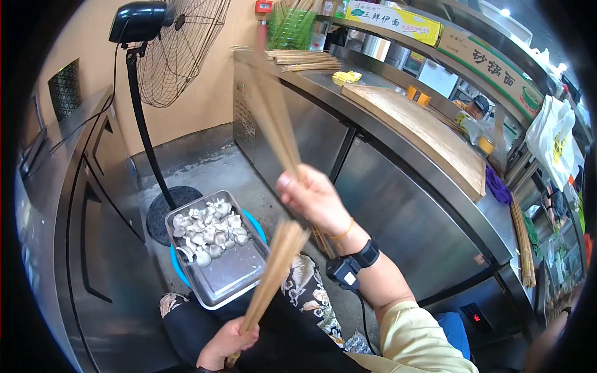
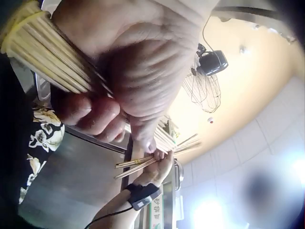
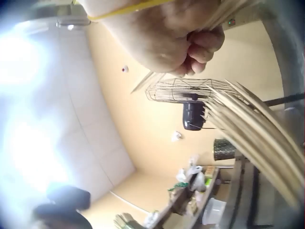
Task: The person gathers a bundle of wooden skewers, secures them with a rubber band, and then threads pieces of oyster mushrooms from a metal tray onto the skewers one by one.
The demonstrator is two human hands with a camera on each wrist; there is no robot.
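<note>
My left hand (image 1: 227,343) grips a thick bundle of bamboo skewers (image 1: 273,270), low over my lap and near the tray. In the left wrist view a yellow rubber band (image 2: 21,24) circles one end of this bundle, with the fingers curled round its middle. Higher up and to the right, my right hand (image 1: 316,202) holds a thinner bunch of bamboo skewers (image 1: 277,121), blurred in the head view. Oyster mushrooms (image 1: 211,233) fill the far part of a metal tray (image 1: 233,278), in front of my knees.
Beneath the tray shows a blue basin (image 1: 254,227). A black standing fan (image 1: 140,22) is behind it. Along the right runs a steel counter (image 1: 398,193) bearing a wooden board (image 1: 410,127) and more skewers (image 1: 305,60). Steel cabinets (image 1: 93,217) line the left.
</note>
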